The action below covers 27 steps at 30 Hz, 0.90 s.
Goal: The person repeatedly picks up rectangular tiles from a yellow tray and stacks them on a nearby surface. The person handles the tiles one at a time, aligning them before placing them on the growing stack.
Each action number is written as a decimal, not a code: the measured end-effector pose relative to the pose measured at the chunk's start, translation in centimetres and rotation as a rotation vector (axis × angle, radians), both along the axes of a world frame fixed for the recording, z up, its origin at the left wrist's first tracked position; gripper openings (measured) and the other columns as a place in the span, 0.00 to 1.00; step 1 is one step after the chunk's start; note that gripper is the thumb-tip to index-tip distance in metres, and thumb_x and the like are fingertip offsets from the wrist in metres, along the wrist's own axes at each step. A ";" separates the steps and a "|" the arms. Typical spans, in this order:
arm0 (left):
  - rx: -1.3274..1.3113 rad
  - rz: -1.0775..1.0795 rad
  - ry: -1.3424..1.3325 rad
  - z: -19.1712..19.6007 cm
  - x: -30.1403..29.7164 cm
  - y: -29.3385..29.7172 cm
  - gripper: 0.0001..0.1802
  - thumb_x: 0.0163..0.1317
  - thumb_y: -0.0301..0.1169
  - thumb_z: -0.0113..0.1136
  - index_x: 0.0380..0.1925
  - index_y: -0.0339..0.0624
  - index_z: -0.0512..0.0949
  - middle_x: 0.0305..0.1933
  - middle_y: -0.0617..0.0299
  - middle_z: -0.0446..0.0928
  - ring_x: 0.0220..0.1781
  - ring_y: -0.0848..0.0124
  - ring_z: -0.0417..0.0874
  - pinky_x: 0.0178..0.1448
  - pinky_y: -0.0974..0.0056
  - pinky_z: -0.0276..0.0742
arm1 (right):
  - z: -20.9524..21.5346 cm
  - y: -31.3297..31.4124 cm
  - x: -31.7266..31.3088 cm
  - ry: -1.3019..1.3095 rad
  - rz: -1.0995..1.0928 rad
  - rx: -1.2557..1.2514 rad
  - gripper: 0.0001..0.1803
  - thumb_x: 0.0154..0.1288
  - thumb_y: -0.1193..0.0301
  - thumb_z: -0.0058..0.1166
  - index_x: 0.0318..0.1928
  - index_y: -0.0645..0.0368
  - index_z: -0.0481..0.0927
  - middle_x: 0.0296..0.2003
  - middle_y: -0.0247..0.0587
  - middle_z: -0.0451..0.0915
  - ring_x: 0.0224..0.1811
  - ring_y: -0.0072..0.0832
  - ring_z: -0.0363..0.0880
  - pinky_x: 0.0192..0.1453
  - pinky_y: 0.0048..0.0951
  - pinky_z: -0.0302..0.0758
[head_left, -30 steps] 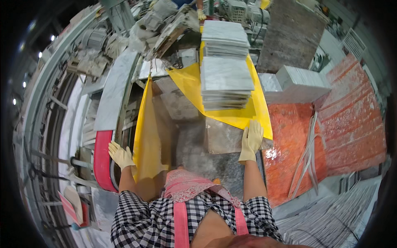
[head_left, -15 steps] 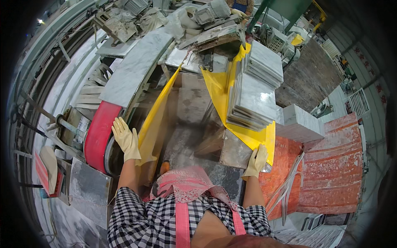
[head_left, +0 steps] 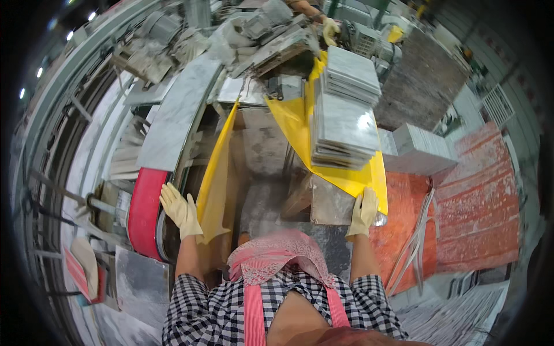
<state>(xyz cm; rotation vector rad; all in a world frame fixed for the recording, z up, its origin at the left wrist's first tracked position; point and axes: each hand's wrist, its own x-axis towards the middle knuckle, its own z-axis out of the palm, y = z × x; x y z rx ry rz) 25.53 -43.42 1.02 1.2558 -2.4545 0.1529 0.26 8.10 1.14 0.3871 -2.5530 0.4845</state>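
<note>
Both my hands wear cream rubber gloves. My left hand (head_left: 180,210) is open, its fingers laid out at the inner edge of the red conveyor belt (head_left: 145,210). A long grey-white marble slab (head_left: 179,118) lies on the conveyor just beyond that belt end. My right hand (head_left: 363,213) is open too, resting on the near corner of a yellow sheet (head_left: 372,181), with nothing seen in its fingers. On this sheet stands a stack of marble tiles (head_left: 346,124), beyond my right hand.
A second yellow sheet (head_left: 216,164) hangs by the conveyor's inner side. More tiles (head_left: 424,147) stand at the right, beside an orange-red sheet (head_left: 476,202) with pale straps (head_left: 416,236). Across the machine is a co-worker's gloved hand (head_left: 330,32). Dusty motors (head_left: 271,20) sit at the back.
The whole view has shifted a little. My hands stay at the belt edge and the yellow sheet's corner. More of the co-worker's arm and glove shows at the far side.
</note>
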 end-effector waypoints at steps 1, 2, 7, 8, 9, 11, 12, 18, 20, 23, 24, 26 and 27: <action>0.018 -0.004 -0.040 0.1 -0.2 1.0 0.45 0.60 0.40 0.65 0.73 0.28 0.59 0.76 0.37 0.61 0.77 0.48 0.62 0.82 0.49 0.49 | -0.2 0.8 -0.3 -0.023 -0.023 -0.020 0.21 0.70 0.68 0.52 0.59 0.67 0.78 0.60 0.59 0.78 0.66 0.52 0.72 0.73 0.50 0.63; 0.074 0.004 -0.106 0.3 -0.5 2.1 0.45 0.61 0.41 0.64 0.73 0.28 0.59 0.75 0.37 0.62 0.77 0.48 0.63 0.82 0.49 0.50 | -0.2 1.8 -0.7 -0.031 -0.042 -0.065 0.22 0.69 0.68 0.52 0.59 0.66 0.78 0.60 0.58 0.78 0.66 0.52 0.72 0.73 0.50 0.63; -0.085 -0.012 -0.199 0.0 -1.4 5.3 0.43 0.65 0.44 0.60 0.73 0.27 0.59 0.75 0.38 0.63 0.77 0.50 0.64 0.81 0.49 0.53 | -0.9 4.4 -2.0 -0.073 -0.128 -0.061 0.23 0.69 0.65 0.51 0.60 0.63 0.78 0.62 0.55 0.77 0.68 0.48 0.71 0.76 0.49 0.60; -0.123 -0.014 -0.216 -0.4 -1.3 5.5 0.43 0.66 0.44 0.59 0.73 0.27 0.59 0.75 0.38 0.63 0.77 0.50 0.64 0.80 0.49 0.54 | -1.0 4.6 -2.0 -0.031 -0.127 -0.058 0.23 0.69 0.65 0.51 0.60 0.63 0.78 0.62 0.54 0.77 0.69 0.47 0.70 0.76 0.48 0.59; -0.069 0.007 -0.228 -0.5 -1.3 5.3 0.42 0.67 0.44 0.58 0.73 0.27 0.58 0.76 0.39 0.61 0.77 0.50 0.63 0.80 0.49 0.54 | -1.0 4.4 -2.0 -0.021 -0.128 -0.108 0.22 0.70 0.64 0.51 0.59 0.62 0.78 0.62 0.53 0.77 0.69 0.45 0.70 0.77 0.47 0.58; -0.040 0.020 -0.286 -1.3 -1.0 5.1 0.42 0.68 0.44 0.58 0.73 0.28 0.58 0.78 0.39 0.59 0.79 0.50 0.61 0.80 0.50 0.55 | -1.0 4.3 -1.6 -0.059 -0.182 -0.067 0.22 0.69 0.64 0.51 0.59 0.62 0.78 0.62 0.52 0.77 0.69 0.44 0.70 0.78 0.46 0.58; -0.002 0.034 -0.327 -1.7 -0.8 4.9 0.42 0.68 0.44 0.58 0.74 0.28 0.58 0.78 0.40 0.59 0.79 0.50 0.61 0.80 0.50 0.55 | -1.0 4.2 -1.5 -0.090 -0.201 -0.054 0.23 0.69 0.64 0.51 0.60 0.62 0.78 0.62 0.52 0.77 0.69 0.44 0.70 0.78 0.46 0.57; 0.024 0.083 -0.342 -2.6 -0.5 2.9 0.46 0.65 0.50 0.61 0.73 0.29 0.58 0.74 0.37 0.63 0.74 0.48 0.67 0.77 0.51 0.61 | 0.4 4.0 -0.6 -0.067 -0.170 -0.130 0.22 0.70 0.64 0.52 0.60 0.62 0.79 0.63 0.50 0.77 0.70 0.45 0.69 0.78 0.47 0.57; 0.009 0.089 -0.384 -2.9 -0.5 2.5 0.47 0.65 0.50 0.61 0.74 0.29 0.58 0.74 0.37 0.63 0.74 0.48 0.67 0.76 0.51 0.62 | 0.7 4.3 -0.5 -0.096 -0.169 -0.154 0.22 0.70 0.65 0.52 0.60 0.63 0.79 0.63 0.50 0.77 0.70 0.45 0.69 0.78 0.47 0.57; 0.033 0.087 -0.402 -3.0 -0.4 2.1 0.48 0.64 0.51 0.62 0.73 0.30 0.58 0.74 0.38 0.64 0.73 0.48 0.69 0.75 0.50 0.64 | 1.0 4.4 -0.3 -0.123 -0.144 -0.226 0.22 0.69 0.65 0.53 0.59 0.64 0.79 0.62 0.51 0.77 0.69 0.45 0.69 0.77 0.47 0.58; 0.094 0.110 -0.459 -3.3 -0.3 2.4 0.48 0.64 0.51 0.63 0.73 0.30 0.58 0.73 0.38 0.65 0.72 0.48 0.69 0.75 0.50 0.65 | 0.7 4.9 -0.2 -0.110 -0.153 -0.252 0.22 0.68 0.65 0.54 0.59 0.64 0.79 0.62 0.51 0.77 0.69 0.45 0.69 0.77 0.47 0.58; 0.064 0.099 -0.383 -3.2 -0.3 2.5 0.48 0.63 0.52 0.63 0.73 0.30 0.59 0.71 0.39 0.67 0.71 0.49 0.70 0.74 0.49 0.66 | 0.6 5.0 -0.2 -0.079 -0.137 -0.216 0.23 0.69 0.64 0.53 0.59 0.64 0.79 0.61 0.50 0.77 0.69 0.45 0.69 0.77 0.47 0.58; 0.078 0.102 -0.372 -3.0 -0.4 2.5 0.48 0.63 0.52 0.63 0.73 0.30 0.59 0.70 0.39 0.68 0.70 0.49 0.71 0.73 0.48 0.66 | 0.6 5.1 -0.3 -0.062 -0.146 -0.207 0.23 0.69 0.64 0.53 0.59 0.64 0.79 0.61 0.50 0.77 0.69 0.45 0.69 0.77 0.48 0.58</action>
